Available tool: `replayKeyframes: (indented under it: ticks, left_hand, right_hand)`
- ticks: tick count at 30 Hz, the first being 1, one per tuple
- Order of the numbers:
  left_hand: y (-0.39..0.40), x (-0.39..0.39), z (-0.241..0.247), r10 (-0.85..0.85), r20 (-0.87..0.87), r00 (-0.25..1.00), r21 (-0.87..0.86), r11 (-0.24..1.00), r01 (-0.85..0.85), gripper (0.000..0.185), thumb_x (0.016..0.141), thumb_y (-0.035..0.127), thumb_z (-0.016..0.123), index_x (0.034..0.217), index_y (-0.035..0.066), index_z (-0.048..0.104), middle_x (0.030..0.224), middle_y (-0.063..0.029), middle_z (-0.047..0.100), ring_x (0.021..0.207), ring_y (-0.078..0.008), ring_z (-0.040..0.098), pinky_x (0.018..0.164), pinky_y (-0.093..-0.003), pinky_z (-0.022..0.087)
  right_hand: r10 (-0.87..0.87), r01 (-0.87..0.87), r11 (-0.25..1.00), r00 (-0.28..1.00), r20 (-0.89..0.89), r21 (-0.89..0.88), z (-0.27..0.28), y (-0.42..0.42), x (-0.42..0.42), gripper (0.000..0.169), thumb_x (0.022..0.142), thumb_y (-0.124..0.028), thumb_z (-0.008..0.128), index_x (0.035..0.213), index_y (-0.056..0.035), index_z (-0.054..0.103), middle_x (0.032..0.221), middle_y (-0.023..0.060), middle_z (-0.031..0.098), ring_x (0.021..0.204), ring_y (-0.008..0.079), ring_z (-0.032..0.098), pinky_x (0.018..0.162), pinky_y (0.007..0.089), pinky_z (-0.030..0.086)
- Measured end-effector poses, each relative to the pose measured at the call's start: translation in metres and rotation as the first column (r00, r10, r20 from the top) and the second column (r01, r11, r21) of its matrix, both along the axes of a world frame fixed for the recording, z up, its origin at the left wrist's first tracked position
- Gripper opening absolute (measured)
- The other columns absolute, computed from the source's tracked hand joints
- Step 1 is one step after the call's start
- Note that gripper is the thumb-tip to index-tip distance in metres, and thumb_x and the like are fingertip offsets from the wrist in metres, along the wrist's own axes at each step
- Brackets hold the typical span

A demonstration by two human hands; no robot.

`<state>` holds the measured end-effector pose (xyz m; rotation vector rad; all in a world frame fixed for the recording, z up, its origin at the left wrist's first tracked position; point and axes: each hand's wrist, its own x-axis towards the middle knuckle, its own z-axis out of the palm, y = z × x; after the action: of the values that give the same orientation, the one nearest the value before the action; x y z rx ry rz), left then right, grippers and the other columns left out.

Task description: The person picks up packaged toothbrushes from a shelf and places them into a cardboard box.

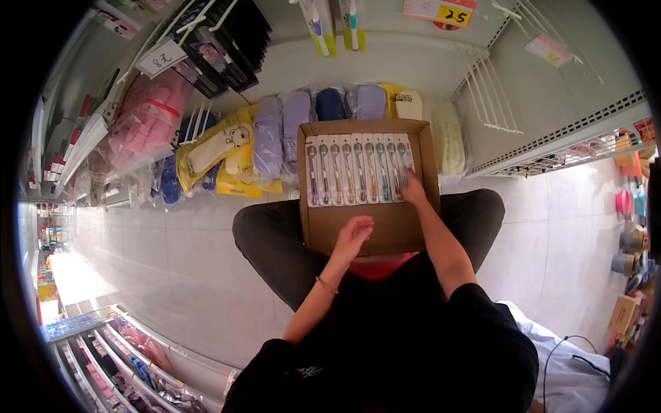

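Note:
An open cardboard box rests across my lap. Along its far side lies a row of several slim clear-fronted packs, each holding a long-handled, spoon-shaped item. My right hand is at the right end of the row, its fingers on the rightmost pack, which leans slightly. Part of that pack is hidden by the hand. Over the bare cardboard near the box's front edge, my left hand hovers with loosely curled fingers and nothing visible in it.
Bagged slippers line the low shelf beyond the box. Wire hooks jut out at right, and black-backed packs hang at upper left. Hanging toothbrush packs are above. Shelving stands behind at lower left, and a white bag lies at lower right.

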<state>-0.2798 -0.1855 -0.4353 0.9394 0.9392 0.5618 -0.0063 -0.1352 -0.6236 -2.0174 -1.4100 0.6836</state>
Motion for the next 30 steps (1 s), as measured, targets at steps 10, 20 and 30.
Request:
replayKeyframes:
  ticks: [10, 20, 30]
  left_hand:
    - [-0.004, -0.004, 0.001, -0.021, -0.053, 0.998, 0.022, 1.0, 0.022, 0.025, 0.086, 0.007, 0.055, 0.111, 0.007, 0.054, 0.103, -0.0057, 0.061, 0.09, -0.0125, 0.059, 0.073, -0.0238, 0.044]
    - [-0.003, -0.001, 0.007, -0.127, -0.117, 0.985, 0.01, 0.992, 0.129, 0.027, 0.089, 0.011, 0.053, 0.115, 0.006, 0.053, 0.11, -0.0061, 0.059, 0.098, -0.0149, 0.057, 0.079, -0.0274, 0.045]
    - [0.007, -0.001, 0.039, -0.119, -0.04, 0.992, 0.058, 0.991, 0.121, 0.025, 0.087, 0.009, 0.055, 0.112, 0.006, 0.053, 0.103, -0.0048, 0.059, 0.088, -0.0122, 0.058, 0.074, -0.026, 0.046]
  right_hand:
    - [-0.263, 0.264, 0.964, 0.964, 0.04, -0.039, 0.049, 0.01, -0.02, 0.046, 0.07, -0.01, 0.057, 0.116, -0.0063, 0.054, 0.123, 0.0186, 0.048, 0.112, 0.038, 0.045, 0.092, 0.0445, 0.04]
    - [-0.534, 0.545, 0.833, 0.837, 0.12, -0.097, 0.038, -0.008, -0.051, 0.062, 0.067, -0.017, 0.063, 0.125, -0.0094, 0.044, 0.124, 0.0171, 0.045, 0.117, 0.0383, 0.039, 0.093, 0.0528, 0.036]
    - [-0.403, 0.421, 0.891, 0.906, 0.129, -0.17, 0.047, -0.02, -0.053, 0.073, 0.066, -0.026, 0.07, 0.13, -0.0104, 0.039, 0.131, 0.018, 0.039, 0.121, 0.0379, 0.036, 0.096, 0.0536, 0.034]
